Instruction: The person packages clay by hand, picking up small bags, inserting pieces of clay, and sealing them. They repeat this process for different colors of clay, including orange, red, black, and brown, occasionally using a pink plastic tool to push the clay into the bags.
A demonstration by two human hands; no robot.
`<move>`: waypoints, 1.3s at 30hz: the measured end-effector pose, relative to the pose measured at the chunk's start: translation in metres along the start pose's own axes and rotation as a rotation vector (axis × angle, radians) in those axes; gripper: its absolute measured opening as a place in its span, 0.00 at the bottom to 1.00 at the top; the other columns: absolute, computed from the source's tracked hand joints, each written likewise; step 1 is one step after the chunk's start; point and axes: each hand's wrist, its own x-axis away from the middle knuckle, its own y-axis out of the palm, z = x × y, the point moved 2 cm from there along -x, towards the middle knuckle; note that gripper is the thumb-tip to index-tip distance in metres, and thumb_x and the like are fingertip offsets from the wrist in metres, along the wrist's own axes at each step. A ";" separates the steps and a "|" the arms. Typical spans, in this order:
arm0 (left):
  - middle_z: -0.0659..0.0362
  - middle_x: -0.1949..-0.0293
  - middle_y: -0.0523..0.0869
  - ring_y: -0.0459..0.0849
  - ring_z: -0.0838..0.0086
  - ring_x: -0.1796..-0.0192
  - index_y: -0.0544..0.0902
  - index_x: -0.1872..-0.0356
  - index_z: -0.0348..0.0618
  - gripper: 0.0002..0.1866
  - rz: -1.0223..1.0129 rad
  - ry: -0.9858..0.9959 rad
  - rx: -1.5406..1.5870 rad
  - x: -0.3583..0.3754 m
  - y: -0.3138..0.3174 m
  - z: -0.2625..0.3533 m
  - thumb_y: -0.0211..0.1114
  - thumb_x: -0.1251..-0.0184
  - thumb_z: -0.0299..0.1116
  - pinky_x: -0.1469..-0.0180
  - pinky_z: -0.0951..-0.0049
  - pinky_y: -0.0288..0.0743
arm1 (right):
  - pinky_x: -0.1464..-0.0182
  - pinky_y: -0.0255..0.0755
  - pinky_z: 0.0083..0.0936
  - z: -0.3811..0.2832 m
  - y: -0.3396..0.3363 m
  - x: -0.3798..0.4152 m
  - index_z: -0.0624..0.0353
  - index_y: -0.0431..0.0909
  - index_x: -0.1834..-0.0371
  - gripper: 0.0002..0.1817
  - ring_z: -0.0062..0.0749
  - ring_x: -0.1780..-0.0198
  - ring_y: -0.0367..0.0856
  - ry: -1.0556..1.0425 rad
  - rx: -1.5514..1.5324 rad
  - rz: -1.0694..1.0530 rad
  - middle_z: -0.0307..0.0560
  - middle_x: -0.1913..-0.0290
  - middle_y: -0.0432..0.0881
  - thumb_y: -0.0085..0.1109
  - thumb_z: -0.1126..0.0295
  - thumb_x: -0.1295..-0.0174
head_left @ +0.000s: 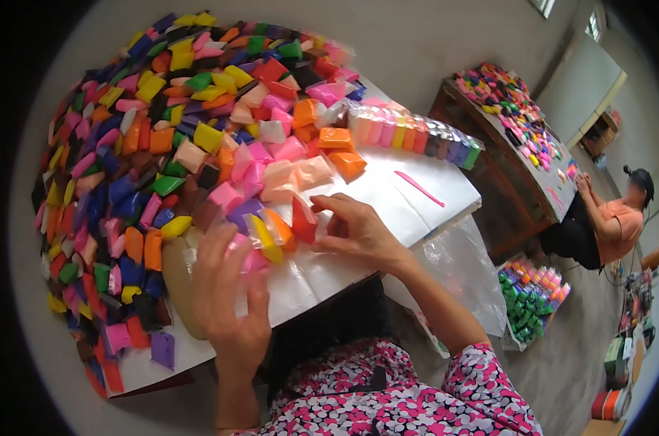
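Small wrapped packets in many colours form a large pile [148, 145] on the white-covered table [387, 200]. My right hand [355, 229] has its thumb and fingers around a red packet [304, 220] at the right end of a short row. Beside it stand an orange packet [280, 229] and a yellow packet [265, 238], with purple and pink ones further left. My left hand [231, 298], slightly blurred, is at the left end of that row, fingers spread, near a pink packet [253, 260]. Whether it touches the packet is unclear.
A clear bag of packets in a row [416, 136] lies at the table's far right, near a pink tool [419, 189]. A plastic bag [460, 269] hangs off the edge beside a full basket [529, 301]. Another person [620, 225] sits at a second table [503, 138].
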 end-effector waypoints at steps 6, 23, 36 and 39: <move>0.47 0.47 0.83 0.80 0.51 0.43 0.81 0.51 0.36 0.15 0.030 0.101 0.146 0.026 0.008 0.004 0.61 0.40 0.18 0.39 0.56 0.73 | 0.62 0.75 0.19 -0.008 0.000 -0.001 0.65 0.74 0.38 0.31 0.21 0.66 0.78 0.018 0.006 -0.024 0.46 0.50 0.79 0.71 0.76 0.48; 0.47 0.49 0.83 0.81 0.51 0.46 0.83 0.55 0.32 0.14 -0.030 0.046 0.198 0.023 0.014 0.001 0.63 0.44 0.16 0.44 0.57 0.77 | 0.57 0.78 0.38 -0.018 0.027 0.000 0.65 0.70 0.38 0.29 0.50 0.55 0.81 -0.148 0.547 0.085 0.54 0.53 0.77 0.64 0.71 0.45; 0.47 0.49 0.83 0.82 0.51 0.46 0.83 0.56 0.33 0.14 -0.043 0.082 0.240 0.032 0.012 0.009 0.63 0.46 0.17 0.46 0.58 0.78 | 0.55 0.77 0.40 -0.017 0.016 -0.002 0.64 0.71 0.38 0.31 0.51 0.56 0.81 -0.023 0.402 0.049 0.57 0.51 0.77 0.67 0.64 0.45; 0.46 0.49 0.83 0.82 0.50 0.46 0.83 0.55 0.33 0.15 -0.048 0.076 0.243 0.036 0.014 0.009 0.63 0.46 0.18 0.46 0.57 0.78 | 0.56 0.77 0.40 -0.019 0.016 -0.002 0.64 0.71 0.39 0.31 0.52 0.57 0.82 -0.047 0.406 0.070 0.57 0.51 0.77 0.67 0.64 0.45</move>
